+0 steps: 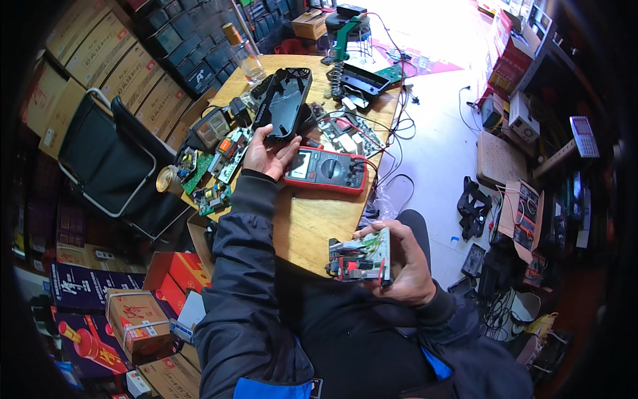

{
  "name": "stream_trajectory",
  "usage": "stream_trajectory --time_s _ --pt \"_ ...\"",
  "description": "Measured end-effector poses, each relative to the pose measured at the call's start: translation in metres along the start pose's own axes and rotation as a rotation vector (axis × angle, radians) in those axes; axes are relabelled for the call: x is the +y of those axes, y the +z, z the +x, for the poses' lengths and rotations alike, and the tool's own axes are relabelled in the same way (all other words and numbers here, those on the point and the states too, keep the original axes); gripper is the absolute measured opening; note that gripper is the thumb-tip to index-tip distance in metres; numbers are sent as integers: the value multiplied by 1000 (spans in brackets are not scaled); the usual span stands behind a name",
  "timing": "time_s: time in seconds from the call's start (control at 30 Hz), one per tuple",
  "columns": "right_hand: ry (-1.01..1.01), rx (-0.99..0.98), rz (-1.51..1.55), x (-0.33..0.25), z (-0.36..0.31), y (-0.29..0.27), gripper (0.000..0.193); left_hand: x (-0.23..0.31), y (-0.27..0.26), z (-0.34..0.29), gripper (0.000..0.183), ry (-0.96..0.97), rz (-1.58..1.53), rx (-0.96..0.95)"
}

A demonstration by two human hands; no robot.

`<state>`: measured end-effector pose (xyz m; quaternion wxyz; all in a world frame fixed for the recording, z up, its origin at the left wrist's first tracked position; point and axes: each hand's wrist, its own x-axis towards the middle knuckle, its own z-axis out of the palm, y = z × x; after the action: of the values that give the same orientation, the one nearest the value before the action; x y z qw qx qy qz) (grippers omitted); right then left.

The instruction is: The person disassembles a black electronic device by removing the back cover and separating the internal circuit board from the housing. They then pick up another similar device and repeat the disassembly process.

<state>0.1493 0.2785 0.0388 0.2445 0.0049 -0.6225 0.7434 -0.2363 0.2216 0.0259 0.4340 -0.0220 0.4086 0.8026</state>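
My left hand (267, 158) reaches over the wooden table, its fingers closed on the lower end of a black plastic casing (287, 100). The casing is tilted, its hollow inner side facing up. Close to my body, my right hand (410, 266) grips a circuit board (379, 251) by its edge. The board stands on its side, with dark parts and a red piece facing left. Just right of my left hand lies a red multimeter (325, 169) with a dial, a lit display and leads plugged in.
Several loose circuit boards (229, 156) crowd the left side of the table (299, 226). A clear bottle (249, 63) stands at its far left corner, near a green stand (342, 43). A folding chair (109, 153) is at left, with stacked cartons (100, 60) behind. Cables hang over the right edge.
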Motion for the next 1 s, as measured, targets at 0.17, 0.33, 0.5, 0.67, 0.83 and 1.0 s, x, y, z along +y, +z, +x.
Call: stream_trajectory --time_s 0.17,0.33,0.5,0.67,0.83,1.0 --pt "-11 -31 -26 1 1 2 93 6 9 3 44 2 88 23" --pt "-3 3 -26 -1 0 5 93 13 19 9 51 4 547 155" --pt "-12 -6 -52 -3 -1 3 91 15 30 21 52 25 756 187" --pt "-18 5 -77 -3 -2 2 91 19 27 32 52 87 898 220" --pt "0 39 -32 -4 -4 3 95 26 8 33 60 235 883 228" --pt "2 26 -36 -3 -4 0 91 48 -13 18 49 271 916 255"
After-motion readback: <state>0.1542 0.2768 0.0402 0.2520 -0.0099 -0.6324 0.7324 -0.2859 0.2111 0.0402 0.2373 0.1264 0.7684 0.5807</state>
